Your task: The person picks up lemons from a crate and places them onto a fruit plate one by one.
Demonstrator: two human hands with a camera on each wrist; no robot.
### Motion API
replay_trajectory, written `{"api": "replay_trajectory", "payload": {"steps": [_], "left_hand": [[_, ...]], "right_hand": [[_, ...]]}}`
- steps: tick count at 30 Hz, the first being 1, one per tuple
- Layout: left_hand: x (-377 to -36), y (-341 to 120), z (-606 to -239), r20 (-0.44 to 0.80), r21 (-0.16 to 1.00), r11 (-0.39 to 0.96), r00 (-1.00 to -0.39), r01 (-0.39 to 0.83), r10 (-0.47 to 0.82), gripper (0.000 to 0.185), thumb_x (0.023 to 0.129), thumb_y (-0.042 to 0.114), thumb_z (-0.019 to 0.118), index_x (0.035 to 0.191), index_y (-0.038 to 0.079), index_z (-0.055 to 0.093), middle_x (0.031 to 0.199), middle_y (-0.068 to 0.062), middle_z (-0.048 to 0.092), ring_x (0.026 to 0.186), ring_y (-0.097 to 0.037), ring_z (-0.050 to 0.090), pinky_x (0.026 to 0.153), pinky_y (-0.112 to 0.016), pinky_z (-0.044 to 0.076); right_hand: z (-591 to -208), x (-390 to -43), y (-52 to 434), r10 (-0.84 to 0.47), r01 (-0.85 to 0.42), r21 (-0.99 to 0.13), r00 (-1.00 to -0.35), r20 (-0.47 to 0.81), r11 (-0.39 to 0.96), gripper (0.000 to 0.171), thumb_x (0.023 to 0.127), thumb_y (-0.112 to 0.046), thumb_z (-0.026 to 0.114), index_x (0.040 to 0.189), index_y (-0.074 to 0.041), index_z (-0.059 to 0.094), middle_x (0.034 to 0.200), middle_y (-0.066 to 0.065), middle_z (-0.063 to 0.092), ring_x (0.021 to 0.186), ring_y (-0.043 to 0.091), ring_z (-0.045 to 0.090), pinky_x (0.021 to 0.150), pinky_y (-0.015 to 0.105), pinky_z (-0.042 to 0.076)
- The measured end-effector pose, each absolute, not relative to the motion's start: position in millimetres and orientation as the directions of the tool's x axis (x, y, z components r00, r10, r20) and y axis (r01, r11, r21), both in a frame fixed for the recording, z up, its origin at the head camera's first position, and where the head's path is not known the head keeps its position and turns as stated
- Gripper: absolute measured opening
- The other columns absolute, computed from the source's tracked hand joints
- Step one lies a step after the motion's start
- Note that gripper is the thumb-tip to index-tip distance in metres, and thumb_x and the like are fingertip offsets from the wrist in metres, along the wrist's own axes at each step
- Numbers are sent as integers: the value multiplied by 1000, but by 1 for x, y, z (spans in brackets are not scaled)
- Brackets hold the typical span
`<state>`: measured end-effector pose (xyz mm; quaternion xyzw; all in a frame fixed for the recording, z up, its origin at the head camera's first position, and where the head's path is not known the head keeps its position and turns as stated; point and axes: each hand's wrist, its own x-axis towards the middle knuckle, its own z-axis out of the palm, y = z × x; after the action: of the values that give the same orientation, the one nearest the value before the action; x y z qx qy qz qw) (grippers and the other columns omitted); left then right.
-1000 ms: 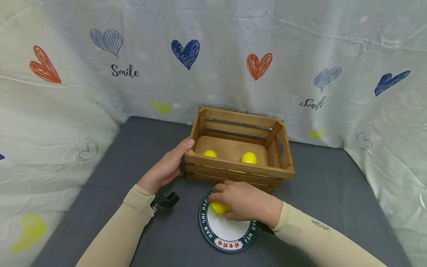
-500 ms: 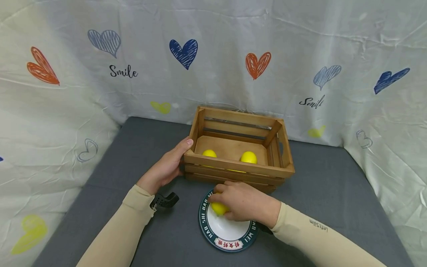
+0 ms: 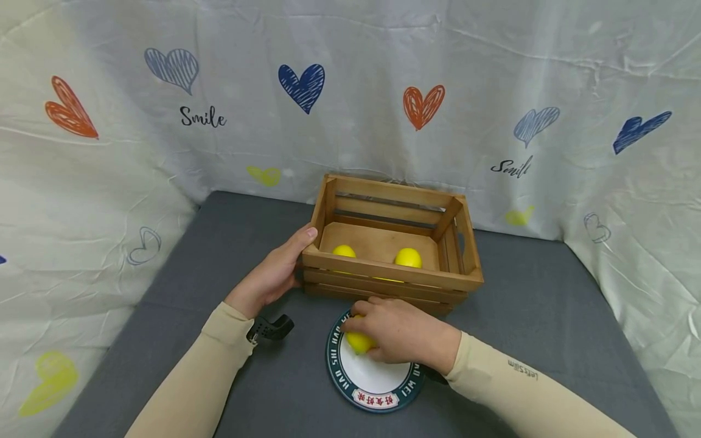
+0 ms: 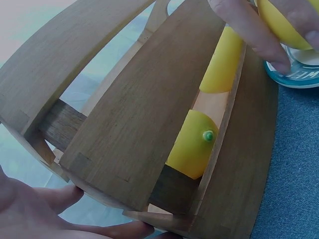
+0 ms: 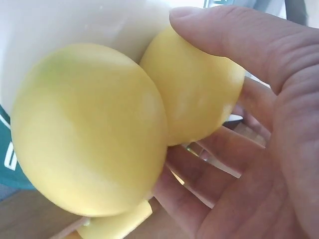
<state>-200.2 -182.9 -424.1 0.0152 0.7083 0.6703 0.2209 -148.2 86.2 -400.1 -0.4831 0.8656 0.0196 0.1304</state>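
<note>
On gray cloth (image 3: 230,243), left hand (image 3: 272,274) clasps crate (image 3: 391,267); wrist view shows right hand (image 5: 259,149) gripping two lemons (image 5: 89,129).

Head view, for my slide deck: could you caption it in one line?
Left hand grips a wooden crate holding two lemons; right hand holds a lemon over a plate.

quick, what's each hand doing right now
Left hand: grips the crate at its left end.
Right hand: holds a lemon on the plate.
</note>
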Motion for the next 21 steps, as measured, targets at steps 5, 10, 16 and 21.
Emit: {"api": "replay_trajectory", "payload": {"steps": [5, 10, 16, 21], "left_hand": [[-200, -183, -423, -297, 955, 97, -900, -281, 320, 85, 108, 71, 40, 175, 36, 0, 184, -7, -6, 166, -52, 10, 117, -87, 22], [-200, -183, -422, -296, 955, 92, -898, -281, 325, 87, 107, 72, 41, 175, 37, 0, 184, -8, -5, 165, -52, 13, 118, -86, 24], [-200, -184, -421, -290, 957, 90, -899, -276, 328, 86, 108, 72, 41, 175, 36, 0, 184, -8, -4, 165, -51, 14, 119, -86, 23], [-201, -185, -423, -297, 955, 88, -896, -284, 331, 86, 107, 72, 41, 175, 38, 0, 184, -6, -4, 165, -49, 14, 120, -85, 23]], "right_hand": [[-380, -151, 91, -842, -834, -163, -486, -235, 527, 52, 93, -30, 88, 142, -29, 71, 141, 2, 67, 124, 21, 67, 100, 39, 61], [-333, -159, 99, -864, -813, -296, -455, -215, 502, 49, 99, -33, 82, 146, -28, 67, 144, -8, 66, 126, 12, 65, 105, 37, 59], [-275, -177, 103, -889, -813, -360, -430, -160, 458, 48, 104, -36, 75, 150, -28, 64, 151, -10, 64, 133, 12, 65, 108, 41, 58], [-258, -209, 98, -870, -774, -405, -469, -150, 487, 47, 102, -31, 78, 148, -30, 66, 146, -12, 67, 128, 14, 68, 107, 42, 59]]}}
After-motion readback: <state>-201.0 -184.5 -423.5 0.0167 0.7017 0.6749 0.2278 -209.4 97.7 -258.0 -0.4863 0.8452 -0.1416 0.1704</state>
